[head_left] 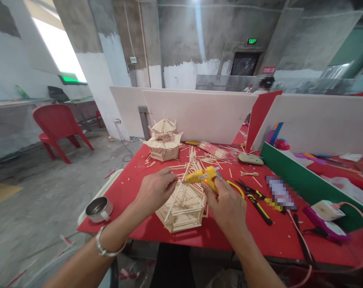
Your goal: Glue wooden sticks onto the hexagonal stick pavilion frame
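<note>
Right hand: you grasp the gun, nozzle likely angled for your pinch
Left hand: pinched beside it, over the frame; cannot tell on what

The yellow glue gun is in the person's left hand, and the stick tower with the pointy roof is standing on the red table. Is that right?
Not quite: the head view shows the yellow glue gun in the right hand, not the left. The stick tower with the pointy roof is standing on the red table.
</note>
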The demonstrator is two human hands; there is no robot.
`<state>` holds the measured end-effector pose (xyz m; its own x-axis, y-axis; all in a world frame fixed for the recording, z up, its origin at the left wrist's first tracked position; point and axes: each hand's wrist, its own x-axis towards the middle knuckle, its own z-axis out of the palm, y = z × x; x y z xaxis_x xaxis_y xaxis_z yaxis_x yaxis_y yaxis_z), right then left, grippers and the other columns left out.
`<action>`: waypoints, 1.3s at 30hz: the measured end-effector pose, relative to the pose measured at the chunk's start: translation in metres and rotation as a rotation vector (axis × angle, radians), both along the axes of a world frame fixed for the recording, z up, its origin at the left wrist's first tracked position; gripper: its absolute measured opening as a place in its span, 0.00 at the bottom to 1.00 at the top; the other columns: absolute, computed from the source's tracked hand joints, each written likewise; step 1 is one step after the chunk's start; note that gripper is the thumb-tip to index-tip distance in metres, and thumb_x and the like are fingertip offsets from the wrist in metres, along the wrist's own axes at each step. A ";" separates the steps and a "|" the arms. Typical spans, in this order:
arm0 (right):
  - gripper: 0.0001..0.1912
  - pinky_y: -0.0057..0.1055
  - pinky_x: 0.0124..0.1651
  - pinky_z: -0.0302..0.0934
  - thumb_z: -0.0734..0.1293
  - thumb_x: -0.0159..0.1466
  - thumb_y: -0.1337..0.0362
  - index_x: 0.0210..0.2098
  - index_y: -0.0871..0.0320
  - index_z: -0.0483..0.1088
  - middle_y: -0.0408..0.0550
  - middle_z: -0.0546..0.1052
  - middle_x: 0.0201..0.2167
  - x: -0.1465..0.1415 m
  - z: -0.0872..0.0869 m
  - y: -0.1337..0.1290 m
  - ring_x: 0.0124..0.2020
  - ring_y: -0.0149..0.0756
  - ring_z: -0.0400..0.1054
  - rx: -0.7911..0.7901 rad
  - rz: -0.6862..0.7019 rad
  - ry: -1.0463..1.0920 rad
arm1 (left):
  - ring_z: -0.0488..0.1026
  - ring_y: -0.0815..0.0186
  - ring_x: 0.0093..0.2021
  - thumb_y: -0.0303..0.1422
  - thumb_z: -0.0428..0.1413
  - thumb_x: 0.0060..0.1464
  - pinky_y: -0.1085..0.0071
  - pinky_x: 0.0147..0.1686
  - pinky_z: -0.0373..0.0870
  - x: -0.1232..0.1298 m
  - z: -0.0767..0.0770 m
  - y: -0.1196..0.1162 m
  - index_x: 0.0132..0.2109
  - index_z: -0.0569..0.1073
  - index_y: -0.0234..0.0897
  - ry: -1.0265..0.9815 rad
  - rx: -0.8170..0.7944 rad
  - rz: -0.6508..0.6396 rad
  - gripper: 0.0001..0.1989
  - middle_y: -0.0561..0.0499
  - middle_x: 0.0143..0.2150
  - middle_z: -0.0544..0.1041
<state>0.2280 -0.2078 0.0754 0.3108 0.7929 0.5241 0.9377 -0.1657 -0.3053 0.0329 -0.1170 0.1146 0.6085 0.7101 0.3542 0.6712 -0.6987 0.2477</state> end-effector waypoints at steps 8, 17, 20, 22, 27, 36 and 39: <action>0.16 0.32 0.31 0.47 0.61 0.70 0.51 0.42 0.57 0.71 0.48 0.78 0.37 -0.001 0.000 -0.001 0.37 0.39 0.72 -0.032 -0.027 -0.006 | 0.63 0.74 0.25 0.28 0.52 0.60 0.74 0.25 0.55 -0.006 0.004 -0.086 0.24 0.70 0.34 -0.110 -0.252 -0.427 0.15 0.52 0.28 0.68; 0.17 0.32 0.32 0.49 0.61 0.70 0.51 0.42 0.58 0.71 0.49 0.79 0.37 -0.002 0.001 -0.001 0.37 0.39 0.73 -0.008 -0.023 -0.041 | 0.63 0.73 0.23 0.27 0.59 0.54 0.74 0.21 0.53 0.009 -0.026 -0.113 0.22 0.65 0.35 -0.044 -0.420 -0.652 0.15 0.53 0.23 0.71; 0.17 0.32 0.32 0.49 0.61 0.70 0.51 0.43 0.58 0.71 0.49 0.79 0.37 -0.002 0.001 -0.001 0.38 0.40 0.73 -0.014 -0.017 -0.035 | 0.69 0.72 0.30 0.21 0.56 0.51 0.77 0.26 0.60 0.007 -0.020 -0.111 0.26 0.69 0.34 -0.163 -0.483 -0.604 0.08 0.50 0.34 0.77; 0.17 0.32 0.33 0.49 0.61 0.70 0.51 0.43 0.58 0.71 0.49 0.79 0.38 -0.002 0.001 -0.001 0.38 0.40 0.73 -0.021 -0.011 -0.031 | 0.70 0.72 0.31 0.23 0.56 0.54 0.78 0.31 0.63 0.003 -0.008 -0.101 0.33 0.73 0.36 -0.258 -0.583 -0.551 0.04 0.52 0.30 0.76; 0.17 0.32 0.32 0.49 0.61 0.70 0.51 0.42 0.57 0.71 0.48 0.79 0.37 -0.001 0.003 0.000 0.37 0.39 0.73 -0.035 -0.009 -0.015 | 0.59 0.73 0.24 0.38 0.52 0.61 0.77 0.23 0.56 -0.011 0.017 -0.066 0.29 0.67 0.35 -0.488 -0.722 -0.210 0.14 0.56 0.22 0.64; 0.16 0.31 0.32 0.48 0.61 0.70 0.51 0.43 0.58 0.71 0.48 0.79 0.37 -0.001 0.003 0.000 0.37 0.39 0.73 -0.043 -0.009 -0.012 | 0.65 0.72 0.27 0.38 0.60 0.55 0.76 0.27 0.62 -0.012 0.011 -0.063 0.26 0.72 0.33 -0.566 -0.867 -0.301 0.14 0.52 0.27 0.69; 0.17 0.31 0.32 0.48 0.61 0.69 0.50 0.40 0.57 0.70 0.47 0.79 0.36 -0.001 0.003 0.000 0.37 0.39 0.73 -0.041 -0.011 -0.015 | 0.71 0.69 0.34 0.33 0.63 0.53 0.74 0.34 0.68 -0.015 0.022 -0.075 0.30 0.78 0.34 -0.492 -0.803 -0.448 0.07 0.49 0.32 0.75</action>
